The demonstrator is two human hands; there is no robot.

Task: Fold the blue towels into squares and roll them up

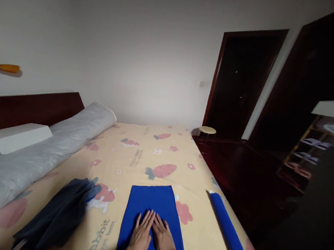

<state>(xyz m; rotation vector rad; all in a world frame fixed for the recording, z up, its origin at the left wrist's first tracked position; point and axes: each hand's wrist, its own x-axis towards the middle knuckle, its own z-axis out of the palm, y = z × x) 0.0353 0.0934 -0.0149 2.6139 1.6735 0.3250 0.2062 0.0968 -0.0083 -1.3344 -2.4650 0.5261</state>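
Note:
A blue cloth (pixel 138 198), flat and roughly rectangular, lies on the bed in front of me; its near edge is cut off by the frame. Both my left hand (pixel 142 233) and my right hand (pixel 162 236) rest palm down on it, side by side, with fingers stretched forward and index fingertips nearly meeting. Neither hand grips anything. Left of the cloth is a crumpled dark navy garment (pixel 58 212). Along the bed's right edge lies a long, narrow blue roll or folded strip (pixel 229 228).
The bed has a cream sheet (pixel 142 150) printed with carrots and rabbits. A long grey wrapped roll (pixel 76 133) and a white box (pixel 21 136) lie by the dark headboard (pixel 35 109). Beyond the right edge are a round stool (pixel 207 129) and a shoe rack (pixel 303 155).

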